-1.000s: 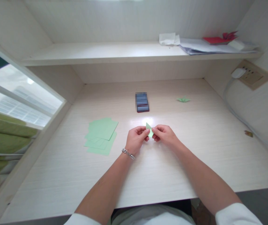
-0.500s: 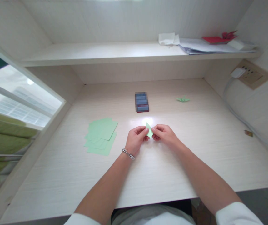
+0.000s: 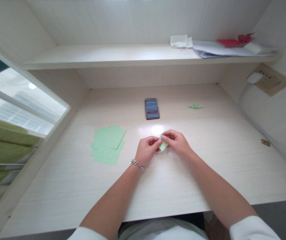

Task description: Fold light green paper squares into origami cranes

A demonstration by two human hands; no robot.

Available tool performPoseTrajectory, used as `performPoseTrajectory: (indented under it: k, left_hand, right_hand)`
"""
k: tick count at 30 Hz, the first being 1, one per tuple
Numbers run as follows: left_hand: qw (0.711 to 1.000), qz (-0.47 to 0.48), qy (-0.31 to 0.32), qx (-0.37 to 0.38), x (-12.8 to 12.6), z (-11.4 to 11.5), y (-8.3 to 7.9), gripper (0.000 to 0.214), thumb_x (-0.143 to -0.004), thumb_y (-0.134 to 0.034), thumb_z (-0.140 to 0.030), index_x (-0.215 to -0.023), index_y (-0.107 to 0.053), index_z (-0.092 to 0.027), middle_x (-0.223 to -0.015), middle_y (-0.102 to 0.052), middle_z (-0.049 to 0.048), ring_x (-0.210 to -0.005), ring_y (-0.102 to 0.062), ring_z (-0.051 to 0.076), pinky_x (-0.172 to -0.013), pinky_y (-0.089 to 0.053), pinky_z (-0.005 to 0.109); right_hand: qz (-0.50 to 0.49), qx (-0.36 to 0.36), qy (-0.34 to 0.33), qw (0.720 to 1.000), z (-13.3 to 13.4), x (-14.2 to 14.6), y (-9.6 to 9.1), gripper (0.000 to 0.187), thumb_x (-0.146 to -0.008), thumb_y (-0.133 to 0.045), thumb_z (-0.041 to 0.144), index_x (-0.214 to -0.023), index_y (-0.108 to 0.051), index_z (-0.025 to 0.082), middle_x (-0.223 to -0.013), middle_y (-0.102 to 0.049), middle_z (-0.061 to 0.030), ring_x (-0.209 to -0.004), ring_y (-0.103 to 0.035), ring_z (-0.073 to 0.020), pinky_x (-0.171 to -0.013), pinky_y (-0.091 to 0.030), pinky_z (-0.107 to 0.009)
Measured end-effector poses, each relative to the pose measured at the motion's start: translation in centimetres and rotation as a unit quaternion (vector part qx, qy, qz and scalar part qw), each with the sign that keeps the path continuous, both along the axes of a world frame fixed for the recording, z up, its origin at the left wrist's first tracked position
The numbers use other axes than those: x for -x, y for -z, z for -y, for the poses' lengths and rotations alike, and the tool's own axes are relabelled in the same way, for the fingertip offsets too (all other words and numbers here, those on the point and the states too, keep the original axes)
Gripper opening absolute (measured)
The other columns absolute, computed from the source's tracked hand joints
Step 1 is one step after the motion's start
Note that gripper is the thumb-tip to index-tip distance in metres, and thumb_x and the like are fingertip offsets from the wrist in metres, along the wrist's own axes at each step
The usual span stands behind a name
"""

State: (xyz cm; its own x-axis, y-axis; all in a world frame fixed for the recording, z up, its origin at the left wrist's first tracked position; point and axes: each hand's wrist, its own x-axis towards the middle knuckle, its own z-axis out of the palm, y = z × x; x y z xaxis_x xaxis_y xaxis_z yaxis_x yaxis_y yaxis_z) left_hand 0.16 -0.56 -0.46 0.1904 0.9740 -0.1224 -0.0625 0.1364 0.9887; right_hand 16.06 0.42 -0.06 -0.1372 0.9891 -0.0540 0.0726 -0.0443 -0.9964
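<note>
Between my two hands is a small folded piece of green paper [image 3: 163, 145], held just above the desk. My left hand [image 3: 147, 149] is closed, thumb and fingers pinching the paper's left side. From the right, my right hand [image 3: 178, 143] pinches its upper part, with the thumb laid over it. The fingers hide much of the paper, so its exact fold shape cannot be made out. Off to the left lies a loose stack of green paper sheets [image 3: 109, 141]. A folded green paper crane [image 3: 195, 106] rests at the back right of the desk.
A phone [image 3: 152, 108] lies beyond my hands on the desk [image 3: 168, 190]. The shelf [image 3: 103, 55] above carries white papers [image 3: 220, 50] and a red folded paper [image 3: 245, 37]. At right, a cable [image 3: 251, 121] hangs from a wall socket [image 3: 270, 80] near a small brown piece [image 3: 265, 142].
The folded paper has been turned and tilted, its upper point now covered by my right fingers. My right hand has shifted its grip upward; my left hand has moved slightly right.
</note>
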Motion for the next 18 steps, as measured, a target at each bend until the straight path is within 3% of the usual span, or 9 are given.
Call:
performPoseTrajectory:
  k: [4, 8, 18]
  left_hand:
    - [1.0, -0.012, 0.021, -0.008, -0.29, 0.22, -0.26, 0.03, -0.071, -0.072, -0.04, -0.082, -0.072, -0.012, -0.072, -0.069, 0.0067, -0.056, -0.059, 0.012, -0.054, -0.048, 0.024]
    - [0.999, 0.033, 0.014, 0.004, -0.22, 0.08, 0.02, 0.036, -0.066, -0.076, -0.036, -0.093, -0.069, -0.012, -0.074, -0.069, 0.0066, -0.06, -0.062, 0.015, -0.059, -0.051, 0.027]
    - [0.998, 0.059, -0.005, -0.028, 0.02, -0.07, 0.14, 0.041, -0.068, -0.076, -0.033, -0.104, -0.064, -0.015, -0.074, -0.067, 0.0041, -0.064, -0.062, 0.014, -0.063, -0.053, 0.028]
  right_hand:
    - [0.008, -0.029, 0.014, 0.999, -0.06, -0.18, -0.02, 0.021, -0.074, -0.066, 0.038, -0.074, -0.064, 0.017, -0.068, -0.06, 0.0001, -0.062, -0.053, -0.0125, -0.057, -0.042, -0.025]
    - [-0.076, 0.041, 0.036, 0.996, -0.12, -0.36, -0.35, 0.027, -0.071, -0.068, 0.043, -0.077, -0.064, 0.018, -0.067, -0.06, 0.0005, -0.06, -0.053, -0.0125, -0.054, -0.043, -0.024]
    - [-0.183, 0.153, -0.05, 0.97, 0.1, -0.8, -0.82, 0.034, -0.071, -0.071, 0.048, -0.086, -0.065, 0.018, -0.074, -0.063, -0.0012, -0.065, -0.058, -0.0117, -0.054, -0.045, -0.021]
